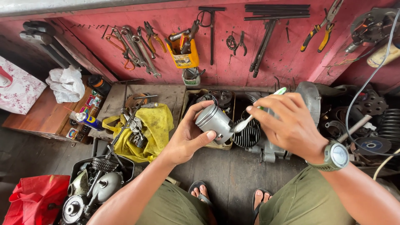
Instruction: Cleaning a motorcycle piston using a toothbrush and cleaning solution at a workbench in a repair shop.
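Right hand (pixel 291 125) grips a white toothbrush (pixel 255 116), bristles touching the metal piston (pixel 214 121) clasped in left hand (pixel 189 135), above the finned cylinder (pixel 246 134); open floor (pixel 227 171) lies below it.

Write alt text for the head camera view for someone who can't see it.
A seated person's left hand holds a metal piston while the right hand works a toothbrush against it. Hand tools hang on a red wall above engine parts.
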